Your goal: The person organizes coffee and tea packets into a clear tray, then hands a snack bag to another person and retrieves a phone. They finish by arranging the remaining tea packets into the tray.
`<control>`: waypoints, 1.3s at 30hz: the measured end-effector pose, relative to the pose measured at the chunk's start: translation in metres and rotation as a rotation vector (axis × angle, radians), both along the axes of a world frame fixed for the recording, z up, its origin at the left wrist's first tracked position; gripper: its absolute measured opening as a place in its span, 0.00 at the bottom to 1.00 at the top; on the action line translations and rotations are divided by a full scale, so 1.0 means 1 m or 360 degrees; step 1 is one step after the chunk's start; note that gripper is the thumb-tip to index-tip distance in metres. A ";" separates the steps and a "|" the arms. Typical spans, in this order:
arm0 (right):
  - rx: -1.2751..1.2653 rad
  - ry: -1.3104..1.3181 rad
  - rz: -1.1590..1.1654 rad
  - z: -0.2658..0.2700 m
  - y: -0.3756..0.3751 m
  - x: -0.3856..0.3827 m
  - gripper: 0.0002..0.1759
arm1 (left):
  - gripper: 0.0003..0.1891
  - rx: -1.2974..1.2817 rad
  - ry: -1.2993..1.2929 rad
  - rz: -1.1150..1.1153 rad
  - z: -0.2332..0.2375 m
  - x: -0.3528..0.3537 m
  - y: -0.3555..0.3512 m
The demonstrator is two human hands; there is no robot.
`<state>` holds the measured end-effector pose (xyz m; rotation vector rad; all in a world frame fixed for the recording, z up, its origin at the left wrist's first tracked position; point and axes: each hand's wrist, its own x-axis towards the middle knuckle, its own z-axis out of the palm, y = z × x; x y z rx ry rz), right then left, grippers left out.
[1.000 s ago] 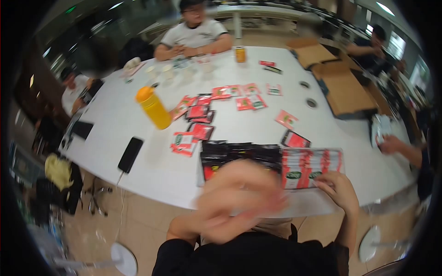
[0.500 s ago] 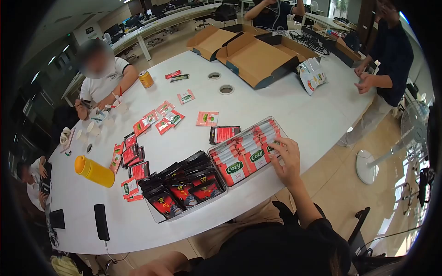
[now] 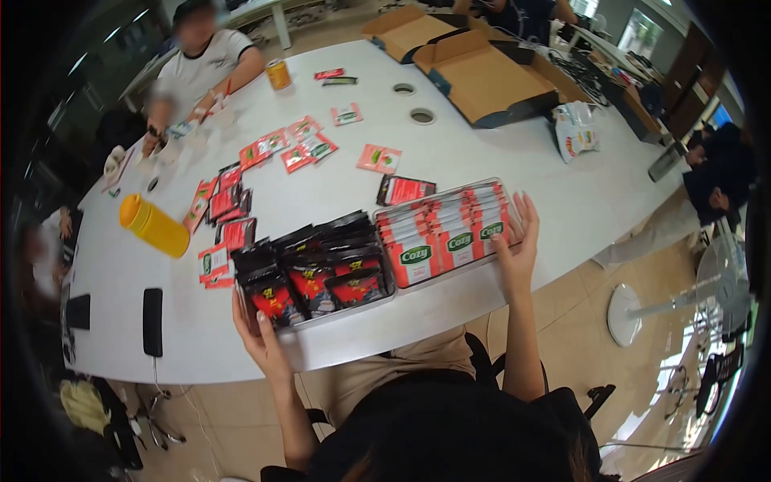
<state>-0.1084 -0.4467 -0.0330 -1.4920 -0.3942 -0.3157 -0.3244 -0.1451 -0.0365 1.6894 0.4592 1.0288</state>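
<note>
Clock centred on the white table [image 3: 474,153], we count two trays side by side: one black-sachet tray [image 3: 345,312] at 7 o'clock, one Cozy-sachet tray [image 3: 450,273] at 4, three Cozy labels [image 3: 458,243] showing; our left hand [image 3: 263,345] grips the first tray's outer end, our right hand [image 3: 518,245] the second's; one yellow bottle [image 3: 154,226] at 9, one phone [image 3: 152,321] at 8, one can [image 3: 278,74] at 11

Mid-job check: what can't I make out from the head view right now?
Head view:
Left tray floor: hidden beneath the black packets.
Right tray floor: hidden beneath the Cozy packets.
Cozy packets' fine print: too small.
Person at far right: partly lost in the dark lens edge.
</note>
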 end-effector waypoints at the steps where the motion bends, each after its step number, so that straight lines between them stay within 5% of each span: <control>1: -0.0003 -0.0026 0.0024 0.002 0.001 -0.002 0.48 | 0.26 -0.0043 -0.0012 -0.0008 0.002 0.001 -0.002; 8: -0.0126 -0.0096 0.0165 0.003 -0.006 0.000 0.47 | 0.26 -0.0106 -0.0019 0.0001 0.005 -0.001 -0.002; 11: -0.0135 -0.0039 0.0131 0.003 -0.013 0.006 0.37 | 0.27 -0.0163 -0.0022 0.0038 0.002 -0.005 0.007; 16: -0.0473 -0.0059 -0.0093 0.036 -0.026 0.033 0.29 | 0.22 -0.0054 0.0309 0.0015 0.036 -0.020 0.062; 18: -0.0578 -0.0159 -0.0064 0.052 -0.015 0.038 0.24 | 0.21 0.0303 0.0667 -0.0039 0.041 -0.020 0.101; 21: -0.0804 -0.0274 0.0032 0.078 0.009 0.043 0.18 | 0.29 0.0296 0.0910 -0.0364 0.051 0.007 0.139; 23: -0.1028 -0.0351 0.0082 0.096 0.033 0.041 0.18 | 0.41 0.1046 0.1059 -0.0383 0.031 0.033 0.172; 26: -0.1110 -0.0434 0.0181 0.107 0.059 0.040 0.18 | 0.47 0.1102 0.1087 -0.0548 0.027 0.076 0.199; 29: -0.1075 -0.0439 0.0184 0.105 0.070 0.038 0.17 | 0.54 0.1669 0.1390 -0.0358 0.034 0.106 0.216; 32: -0.1060 -0.0409 0.0173 0.099 0.069 0.039 0.17 | 0.59 0.1432 0.1536 -0.0536 0.042 0.123 0.224; 38: -0.1031 -0.0409 0.0021 0.089 0.053 0.041 0.16 | 0.38 0.1949 0.1288 -0.0218 0.028 0.130 0.229; 39: -0.0787 -0.0232 0.0058 0.085 0.053 0.037 0.16 | 0.36 0.1842 0.1328 -0.0269 0.026 0.133 0.230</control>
